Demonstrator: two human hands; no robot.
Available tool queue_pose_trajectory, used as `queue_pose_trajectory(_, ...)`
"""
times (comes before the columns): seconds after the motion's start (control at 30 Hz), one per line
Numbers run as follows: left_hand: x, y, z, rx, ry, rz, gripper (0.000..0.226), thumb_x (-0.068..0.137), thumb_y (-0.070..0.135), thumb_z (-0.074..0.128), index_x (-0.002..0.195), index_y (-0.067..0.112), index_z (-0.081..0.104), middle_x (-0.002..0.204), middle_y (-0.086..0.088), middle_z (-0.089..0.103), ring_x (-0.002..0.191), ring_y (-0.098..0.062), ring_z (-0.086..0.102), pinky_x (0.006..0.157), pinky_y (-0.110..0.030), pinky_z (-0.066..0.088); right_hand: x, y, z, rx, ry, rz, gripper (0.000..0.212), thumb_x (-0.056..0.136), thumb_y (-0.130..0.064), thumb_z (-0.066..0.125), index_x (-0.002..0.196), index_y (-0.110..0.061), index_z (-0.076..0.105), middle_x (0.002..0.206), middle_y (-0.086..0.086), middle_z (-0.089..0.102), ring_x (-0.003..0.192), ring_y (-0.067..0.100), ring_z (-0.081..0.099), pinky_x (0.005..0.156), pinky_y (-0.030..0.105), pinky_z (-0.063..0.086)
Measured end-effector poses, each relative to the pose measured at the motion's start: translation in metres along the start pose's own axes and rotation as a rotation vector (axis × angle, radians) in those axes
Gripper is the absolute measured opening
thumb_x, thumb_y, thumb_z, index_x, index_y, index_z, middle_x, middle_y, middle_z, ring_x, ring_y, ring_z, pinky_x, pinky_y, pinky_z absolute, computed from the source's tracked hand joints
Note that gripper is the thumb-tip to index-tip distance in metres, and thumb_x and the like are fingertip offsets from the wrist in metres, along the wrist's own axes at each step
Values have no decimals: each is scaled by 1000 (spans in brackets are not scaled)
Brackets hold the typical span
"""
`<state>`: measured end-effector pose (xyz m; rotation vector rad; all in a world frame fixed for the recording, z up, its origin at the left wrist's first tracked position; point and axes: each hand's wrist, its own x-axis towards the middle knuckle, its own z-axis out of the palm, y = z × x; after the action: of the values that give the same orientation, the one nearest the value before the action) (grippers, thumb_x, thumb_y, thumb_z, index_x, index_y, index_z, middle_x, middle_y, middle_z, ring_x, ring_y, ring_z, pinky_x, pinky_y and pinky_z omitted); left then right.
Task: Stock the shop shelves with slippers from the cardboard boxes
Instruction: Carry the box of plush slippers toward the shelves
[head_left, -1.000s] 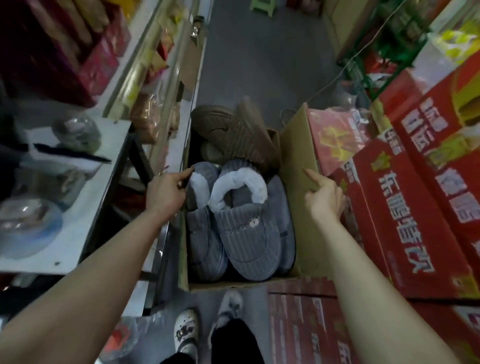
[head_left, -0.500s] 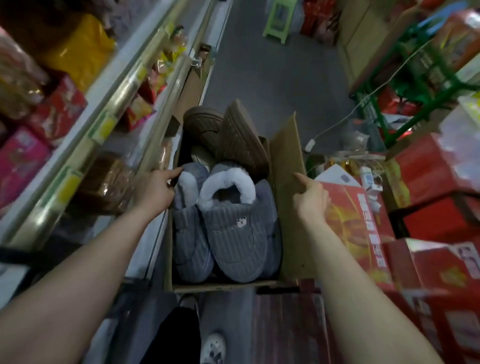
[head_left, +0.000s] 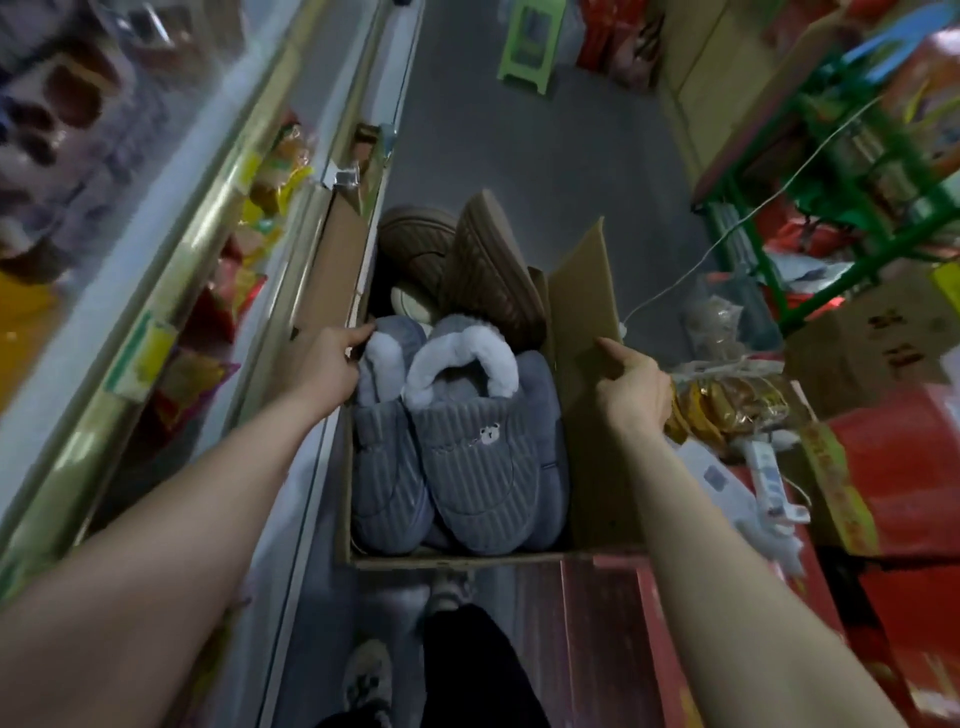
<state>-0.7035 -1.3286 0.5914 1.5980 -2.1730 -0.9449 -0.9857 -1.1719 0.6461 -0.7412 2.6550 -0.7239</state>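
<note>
An open cardboard box is held in front of me above the aisle floor. It holds grey corduroy slippers with white fleece cuffs, one with a small bear patch. Brown slippers lie sole-up at the box's far end. My left hand grips the box's left wall, fingers curled over its rim. My right hand grips the right flap, thumb on the inside.
Shop shelves with packaged snacks run along the left, close to the box. Red cartons and a bag of snacks crowd the right. A green rack stands at the far right, a green stool down the aisle. My feet show below.
The box, held in both hands, has moved forward along the aisle past the shelves and red cartons. My grip on both sides is unchanged.
</note>
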Motion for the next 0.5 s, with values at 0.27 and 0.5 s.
queue_pose_trajectory(0.27, 215, 89, 8, -99, 63, 30, 42, 91, -10, 49, 133, -5, 52, 131, -22, 56, 112, -15, 48, 74, -5, 26, 225, -91, 30, 52, 10, -1, 61, 87, 1, 55, 126, -45, 61, 127, 5, 64, 117, 29, 59, 100, 47, 51)
queue_pose_trajectory(0.5, 405, 119, 4, -32, 95, 32, 45, 87, 2, 54, 130, 16, 63, 117, -17, 68, 100, -24, 62, 72, -21, 39, 397, -190, 35, 25, -38, -67, 63, 83, 0, 51, 129, -40, 62, 125, 5, 67, 112, 31, 62, 100, 44, 51)
